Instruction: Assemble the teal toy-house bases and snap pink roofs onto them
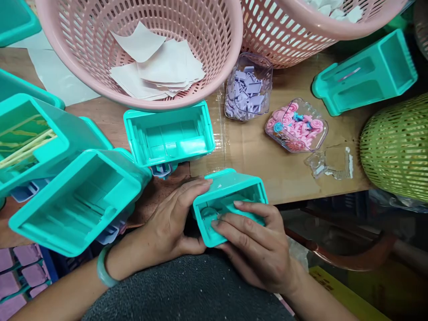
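A turquoise plastic box [234, 182] is tilted at the table's front edge, its opening facing me. My left hand [174, 218] grips its left side, fingers along the top and thumb underneath. My right hand [259, 243] bends over the front rim with its fingertips inside the opening. The right thumb is mostly hidden below the box. A small turquoise part seems to lie inside, but the fingers cover much of it. Just behind stands another turquoise box [170, 133], with a bluish plastic piece [162, 170] under its front.
More turquoise boxes [76, 200] crowd the left. A pink basket [220, 84] with white sheets stands behind. Clear tubs hold purple parts [249, 91] and pink rose pieces [296, 127]. At right are a turquoise housing [364, 73] and a green basket [394, 147].
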A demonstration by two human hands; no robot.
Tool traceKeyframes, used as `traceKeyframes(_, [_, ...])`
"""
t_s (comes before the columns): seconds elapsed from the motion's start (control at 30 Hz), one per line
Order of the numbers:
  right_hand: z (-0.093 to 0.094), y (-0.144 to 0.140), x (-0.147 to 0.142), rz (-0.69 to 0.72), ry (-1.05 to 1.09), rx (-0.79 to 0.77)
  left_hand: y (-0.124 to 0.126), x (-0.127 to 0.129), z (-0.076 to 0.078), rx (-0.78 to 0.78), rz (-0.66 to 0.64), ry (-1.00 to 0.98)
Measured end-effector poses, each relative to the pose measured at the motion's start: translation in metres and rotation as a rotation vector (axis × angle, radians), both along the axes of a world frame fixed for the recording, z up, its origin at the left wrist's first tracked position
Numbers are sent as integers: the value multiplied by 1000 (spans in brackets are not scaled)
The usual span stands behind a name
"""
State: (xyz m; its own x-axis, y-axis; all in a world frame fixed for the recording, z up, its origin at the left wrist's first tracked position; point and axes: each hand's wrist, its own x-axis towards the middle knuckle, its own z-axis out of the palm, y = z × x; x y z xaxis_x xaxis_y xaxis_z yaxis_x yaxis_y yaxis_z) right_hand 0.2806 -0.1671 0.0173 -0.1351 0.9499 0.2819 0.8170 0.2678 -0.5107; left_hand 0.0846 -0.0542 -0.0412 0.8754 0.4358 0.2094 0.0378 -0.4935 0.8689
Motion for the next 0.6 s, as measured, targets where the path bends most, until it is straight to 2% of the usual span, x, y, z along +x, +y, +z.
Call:
traceKeyframes(0.17, [2,-3,3,12,-19,-91,-2,3,2,1,-29,11])
traceKeyframes(0.27, [4,-3,6,28,-31,-138,-5,6,1,36,9,-11])
traceKeyframes(0.47, [2,-1,2,14,28,-91,-3,9,3,89,52,-37])
traceKeyframes(0.6, [0,-1,-3,-12,25,-52,-1,9,1,60,50,-52])
